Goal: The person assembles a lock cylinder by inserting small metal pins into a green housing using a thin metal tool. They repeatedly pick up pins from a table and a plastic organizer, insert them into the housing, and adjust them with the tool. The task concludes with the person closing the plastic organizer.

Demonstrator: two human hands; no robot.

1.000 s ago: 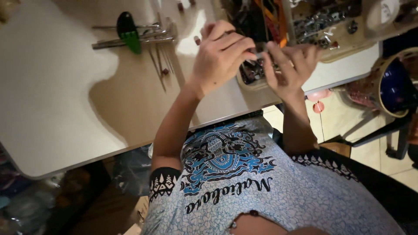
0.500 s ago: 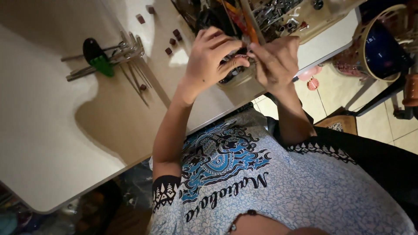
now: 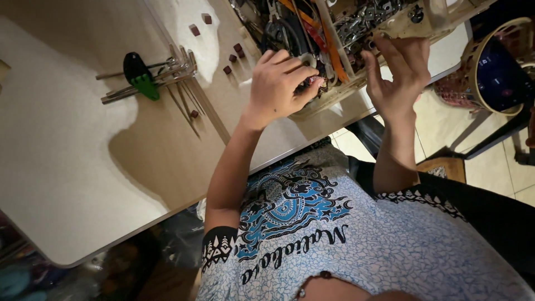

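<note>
My left hand (image 3: pixel 281 83) reaches into a beige parts box (image 3: pixel 334 99) at the table's near edge. Its fingers are curled together, pinching a small pinkish part (image 3: pixel 315 81) at the tips. My right hand (image 3: pixel 398 72) is held up beside the box's right end with fingers spread and nothing in it, the fingertips near the box wall. The box is crammed with metal fittings (image 3: pixel 362 19), dark tools and orange-handled tools (image 3: pixel 312 28).
A set of hex keys in a green and black holder (image 3: pixel 140 75) lies on the beige table (image 3: pixel 83 145), with loose thin keys beside it. Several small dark red cubes (image 3: pixel 229 57) are scattered nearby. A round basket with a blue object (image 3: pixel 499 67) stands on the tiled floor at right.
The two hands were together over the box; now my right hand has pulled away to the right and spread its fingers. My left hand stays curled in the box.
</note>
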